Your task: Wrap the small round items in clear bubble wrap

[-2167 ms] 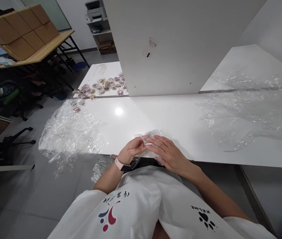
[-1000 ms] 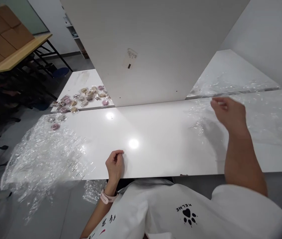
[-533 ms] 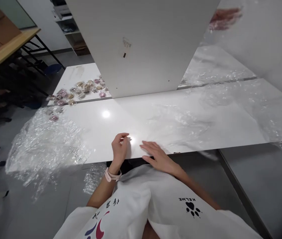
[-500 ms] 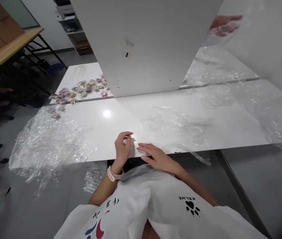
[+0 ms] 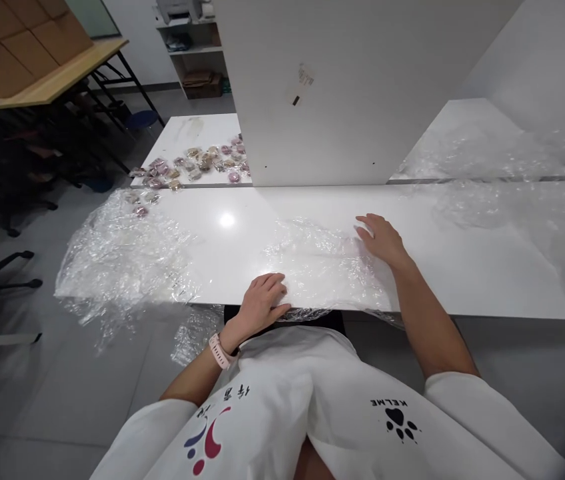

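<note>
A sheet of clear plastic film (image 5: 320, 257) lies crinkled on the white table (image 5: 202, 257), its near edge hanging over the front. My left hand (image 5: 265, 298), with a pink watch band on the wrist, rests palm down by the film's lower left corner. Its fingers are extended and the thumb is apart. Farther out, my right hand (image 5: 382, 240) is over the right side of the film, fingers loosely bent and spread. Whether its fingertips touch the film I cannot tell.
A heap of crumpled clear film (image 5: 122, 257) covers the table's left end. Small wrapped pieces (image 5: 207, 160) lie behind it on the adjoining table. An upright white panel (image 5: 342, 100) stands at the back. More loose film (image 5: 482, 203) lies on the right.
My right hand has moved right and away from me, apart from the left. My left hand has turned palm down. The film lies more spread out. Another person's hand at upper right is gone from view.
</note>
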Demonstrator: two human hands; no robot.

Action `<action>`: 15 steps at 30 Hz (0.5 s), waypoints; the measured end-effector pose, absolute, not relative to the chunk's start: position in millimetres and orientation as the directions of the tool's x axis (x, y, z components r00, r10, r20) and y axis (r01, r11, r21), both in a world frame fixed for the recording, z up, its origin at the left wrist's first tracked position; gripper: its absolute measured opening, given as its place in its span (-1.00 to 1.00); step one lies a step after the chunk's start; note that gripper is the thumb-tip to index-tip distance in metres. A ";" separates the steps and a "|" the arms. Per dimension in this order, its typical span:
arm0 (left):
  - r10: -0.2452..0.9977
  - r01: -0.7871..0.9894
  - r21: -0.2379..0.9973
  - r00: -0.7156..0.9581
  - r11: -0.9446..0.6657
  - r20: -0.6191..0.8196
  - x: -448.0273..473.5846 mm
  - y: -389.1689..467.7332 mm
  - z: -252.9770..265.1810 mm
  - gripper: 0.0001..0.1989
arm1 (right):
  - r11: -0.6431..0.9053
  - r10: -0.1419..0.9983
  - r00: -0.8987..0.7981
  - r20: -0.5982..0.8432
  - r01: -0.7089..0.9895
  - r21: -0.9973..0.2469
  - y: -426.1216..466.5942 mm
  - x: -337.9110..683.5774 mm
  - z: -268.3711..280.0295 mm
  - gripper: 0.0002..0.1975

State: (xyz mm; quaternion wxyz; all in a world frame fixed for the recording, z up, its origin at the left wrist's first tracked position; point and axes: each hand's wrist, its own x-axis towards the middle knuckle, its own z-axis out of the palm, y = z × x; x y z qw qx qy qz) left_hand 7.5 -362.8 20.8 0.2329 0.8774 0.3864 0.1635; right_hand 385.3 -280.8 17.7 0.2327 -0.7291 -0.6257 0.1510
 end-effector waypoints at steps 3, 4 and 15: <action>0.817 0.658 0.536 0.566 -0.528 0.110 -8.1 -365.9 21.7 -0.81 | -0.185 0.982 0.135 -0.130 0.806 -0.562 -265.1 369.8 24.9 -0.67; 0.834 0.676 0.533 0.539 -0.509 0.113 -9.5 -367.2 20.5 -0.80 | -0.189 0.973 0.074 -0.217 0.797 -0.574 -264.9 361.6 27.4 -0.68; 0.825 0.799 0.220 0.561 -0.560 0.063 -1.2 -375.1 -0.6 -0.27 | 0.035 0.800 -0.456 -0.389 0.683 -0.729 -279.8 318.0 48.0 -0.66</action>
